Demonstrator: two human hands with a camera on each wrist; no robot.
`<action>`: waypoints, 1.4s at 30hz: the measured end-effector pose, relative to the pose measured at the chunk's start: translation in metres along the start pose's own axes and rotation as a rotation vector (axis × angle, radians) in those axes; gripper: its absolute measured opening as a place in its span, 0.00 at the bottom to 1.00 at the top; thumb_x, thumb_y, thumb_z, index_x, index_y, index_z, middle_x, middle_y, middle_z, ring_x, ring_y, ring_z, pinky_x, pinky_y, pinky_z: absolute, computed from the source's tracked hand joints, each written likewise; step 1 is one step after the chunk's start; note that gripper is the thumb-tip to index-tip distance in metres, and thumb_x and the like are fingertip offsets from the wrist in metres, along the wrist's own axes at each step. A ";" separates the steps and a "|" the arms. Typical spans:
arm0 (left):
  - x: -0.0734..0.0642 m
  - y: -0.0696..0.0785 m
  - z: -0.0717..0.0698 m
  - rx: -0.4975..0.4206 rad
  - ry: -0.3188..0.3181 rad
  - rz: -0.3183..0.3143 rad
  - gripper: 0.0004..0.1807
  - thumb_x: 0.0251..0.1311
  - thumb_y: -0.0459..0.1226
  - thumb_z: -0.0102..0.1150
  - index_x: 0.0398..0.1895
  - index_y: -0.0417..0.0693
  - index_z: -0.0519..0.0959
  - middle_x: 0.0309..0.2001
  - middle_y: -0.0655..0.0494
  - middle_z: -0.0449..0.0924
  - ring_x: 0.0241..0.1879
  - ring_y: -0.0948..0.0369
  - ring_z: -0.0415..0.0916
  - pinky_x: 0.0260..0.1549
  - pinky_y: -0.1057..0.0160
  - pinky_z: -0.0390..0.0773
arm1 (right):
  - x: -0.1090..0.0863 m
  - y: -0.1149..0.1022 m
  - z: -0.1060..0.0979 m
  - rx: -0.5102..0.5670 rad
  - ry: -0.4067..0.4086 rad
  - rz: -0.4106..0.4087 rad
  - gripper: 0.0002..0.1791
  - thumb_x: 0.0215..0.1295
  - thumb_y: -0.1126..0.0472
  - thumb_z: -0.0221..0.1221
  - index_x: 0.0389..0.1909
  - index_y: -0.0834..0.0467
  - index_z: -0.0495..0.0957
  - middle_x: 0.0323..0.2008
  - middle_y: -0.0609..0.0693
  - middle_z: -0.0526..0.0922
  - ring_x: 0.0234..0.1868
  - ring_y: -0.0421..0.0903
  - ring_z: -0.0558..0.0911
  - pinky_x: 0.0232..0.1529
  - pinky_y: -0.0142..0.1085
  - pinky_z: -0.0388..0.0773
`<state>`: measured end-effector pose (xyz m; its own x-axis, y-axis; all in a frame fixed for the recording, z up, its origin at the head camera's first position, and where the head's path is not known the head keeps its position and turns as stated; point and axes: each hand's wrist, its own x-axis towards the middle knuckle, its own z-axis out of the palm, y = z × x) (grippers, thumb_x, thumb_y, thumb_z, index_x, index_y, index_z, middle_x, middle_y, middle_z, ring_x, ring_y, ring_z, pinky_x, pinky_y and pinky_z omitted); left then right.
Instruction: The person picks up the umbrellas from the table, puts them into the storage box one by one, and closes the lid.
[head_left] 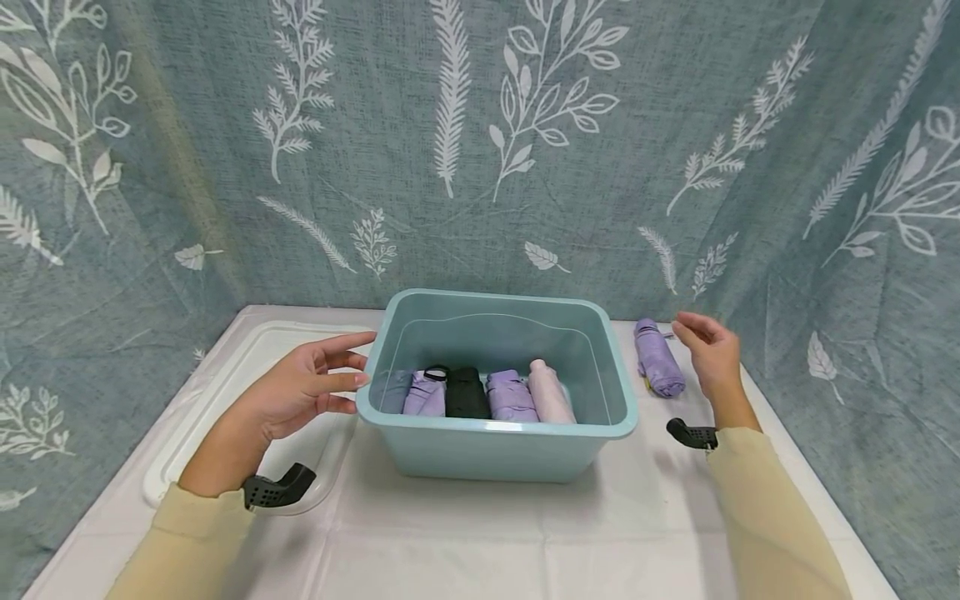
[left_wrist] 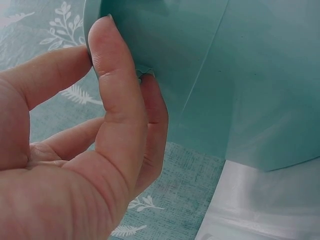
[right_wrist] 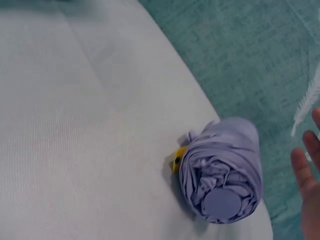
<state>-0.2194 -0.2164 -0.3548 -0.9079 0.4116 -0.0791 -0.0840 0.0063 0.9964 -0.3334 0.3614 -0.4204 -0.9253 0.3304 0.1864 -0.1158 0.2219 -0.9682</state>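
Observation:
A light-blue plastic bin [head_left: 495,454] stands on the table with a row of items inside. My left hand [head_left: 300,383] is at its left end, loosely spread fingers touching the rim; the left wrist view shows the thumb [left_wrist: 117,95] at the rim's edge. On the right, a folded purple umbrella [head_left: 660,360] lies on the table, its rolled end [right_wrist: 220,172] facing the right wrist camera. Beside it hovers my right hand [head_left: 712,354], fingers loosely bent and apart from the umbrella. In the right wrist view only some fingers [right_wrist: 305,170] show at the edge.
Inside the bin are a purple bundle [head_left: 426,396], a black one [head_left: 467,393], another purple one [head_left: 512,396] and a pale pink one [head_left: 551,393]. A white lid [head_left: 187,454] lies flat at left. Patterned curtains [head_left: 480,167] surround the white-covered table [head_left: 450,533].

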 end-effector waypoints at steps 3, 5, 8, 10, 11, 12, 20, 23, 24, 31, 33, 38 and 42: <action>0.000 -0.001 0.000 -0.011 -0.008 0.002 0.40 0.69 0.29 0.61 0.80 0.39 0.55 0.50 0.55 0.80 0.39 0.61 0.86 0.37 0.60 0.89 | 0.001 0.005 -0.002 -0.152 -0.006 0.070 0.28 0.71 0.51 0.64 0.67 0.60 0.77 0.56 0.42 0.81 0.61 0.38 0.76 0.54 0.27 0.73; 0.001 -0.002 -0.001 -0.012 -0.006 -0.001 0.39 0.69 0.29 0.61 0.80 0.39 0.56 0.50 0.55 0.80 0.38 0.61 0.86 0.36 0.61 0.88 | 0.003 0.009 -0.002 -0.209 -0.024 0.114 0.29 0.72 0.49 0.63 0.69 0.58 0.76 0.66 0.50 0.75 0.69 0.46 0.71 0.61 0.36 0.74; 0.000 -0.001 -0.001 -0.007 0.003 -0.007 0.39 0.69 0.28 0.61 0.80 0.39 0.56 0.50 0.55 0.80 0.38 0.61 0.86 0.36 0.61 0.88 | 0.005 0.014 -0.002 -0.257 -0.077 0.154 0.30 0.72 0.49 0.62 0.71 0.57 0.73 0.77 0.56 0.63 0.77 0.56 0.62 0.72 0.50 0.69; 0.000 -0.001 -0.001 -0.004 0.009 -0.012 0.39 0.68 0.28 0.61 0.80 0.40 0.57 0.51 0.56 0.80 0.38 0.61 0.86 0.36 0.61 0.88 | 0.007 0.016 -0.001 -0.293 -0.120 0.171 0.31 0.73 0.49 0.61 0.73 0.56 0.71 0.80 0.57 0.58 0.79 0.59 0.58 0.76 0.55 0.63; -0.001 0.000 -0.001 -0.002 0.010 -0.013 0.39 0.68 0.28 0.61 0.80 0.39 0.57 0.51 0.55 0.80 0.38 0.61 0.86 0.36 0.61 0.88 | 0.007 0.018 -0.001 -0.308 -0.145 0.178 0.32 0.73 0.49 0.61 0.73 0.56 0.70 0.80 0.57 0.56 0.80 0.61 0.56 0.77 0.56 0.61; -0.001 0.000 -0.001 0.000 0.012 -0.014 0.39 0.68 0.28 0.61 0.80 0.39 0.57 0.51 0.55 0.80 0.38 0.61 0.86 0.36 0.61 0.88 | 0.008 0.019 0.000 -0.324 -0.169 0.185 0.32 0.73 0.49 0.61 0.74 0.55 0.69 0.81 0.57 0.54 0.80 0.62 0.55 0.78 0.57 0.60; 0.000 0.001 -0.001 0.009 0.010 -0.016 0.39 0.68 0.28 0.61 0.80 0.39 0.56 0.51 0.54 0.79 0.38 0.61 0.85 0.37 0.61 0.88 | 0.011 0.027 0.003 -0.392 -0.296 0.267 0.35 0.73 0.48 0.60 0.77 0.54 0.64 0.81 0.59 0.53 0.81 0.64 0.53 0.79 0.58 0.56; 0.001 0.000 -0.001 0.004 0.009 -0.014 0.39 0.69 0.28 0.61 0.80 0.39 0.57 0.51 0.54 0.79 0.38 0.61 0.85 0.37 0.61 0.88 | 0.011 0.028 0.004 -0.405 -0.307 0.264 0.36 0.73 0.50 0.59 0.78 0.55 0.63 0.81 0.60 0.53 0.81 0.64 0.51 0.79 0.58 0.54; 0.001 0.000 -0.001 0.002 0.004 -0.010 0.39 0.69 0.28 0.60 0.80 0.39 0.56 0.51 0.54 0.79 0.38 0.61 0.85 0.37 0.61 0.88 | 0.012 0.028 0.004 -0.410 -0.309 0.257 0.35 0.73 0.50 0.60 0.78 0.55 0.63 0.81 0.61 0.53 0.81 0.65 0.51 0.79 0.58 0.54; 0.000 -0.001 -0.001 -0.012 -0.013 0.009 0.39 0.69 0.28 0.60 0.80 0.37 0.56 0.51 0.54 0.79 0.37 0.61 0.86 0.36 0.61 0.88 | 0.013 0.026 0.007 -0.472 -0.348 0.236 0.34 0.73 0.55 0.60 0.77 0.56 0.64 0.79 0.65 0.55 0.78 0.68 0.56 0.76 0.59 0.61; -0.001 0.000 -0.001 -0.009 -0.012 0.010 0.39 0.69 0.28 0.60 0.80 0.37 0.56 0.51 0.54 0.79 0.37 0.61 0.86 0.36 0.61 0.88 | 0.014 0.026 0.008 -0.498 -0.364 0.239 0.33 0.74 0.55 0.59 0.77 0.56 0.64 0.79 0.66 0.55 0.78 0.68 0.58 0.75 0.60 0.63; -0.001 0.000 0.000 -0.013 -0.014 0.011 0.39 0.69 0.28 0.60 0.80 0.37 0.55 0.50 0.54 0.79 0.37 0.61 0.85 0.36 0.61 0.88 | 0.016 0.027 0.009 -0.532 -0.385 0.232 0.34 0.73 0.55 0.59 0.77 0.55 0.65 0.78 0.67 0.56 0.76 0.69 0.61 0.72 0.59 0.67; -0.001 -0.001 0.000 -0.010 -0.008 0.008 0.39 0.69 0.28 0.60 0.80 0.37 0.55 0.50 0.54 0.79 0.37 0.61 0.85 0.36 0.61 0.88 | 0.019 0.026 0.009 -0.554 -0.388 0.236 0.34 0.71 0.56 0.60 0.76 0.56 0.66 0.78 0.68 0.56 0.76 0.69 0.61 0.73 0.59 0.67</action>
<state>-0.2191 -0.2170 -0.3554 -0.9051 0.4192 -0.0710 -0.0812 -0.0065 0.9967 -0.3569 0.3654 -0.4432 -0.9767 0.0993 -0.1901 0.2082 0.6518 -0.7293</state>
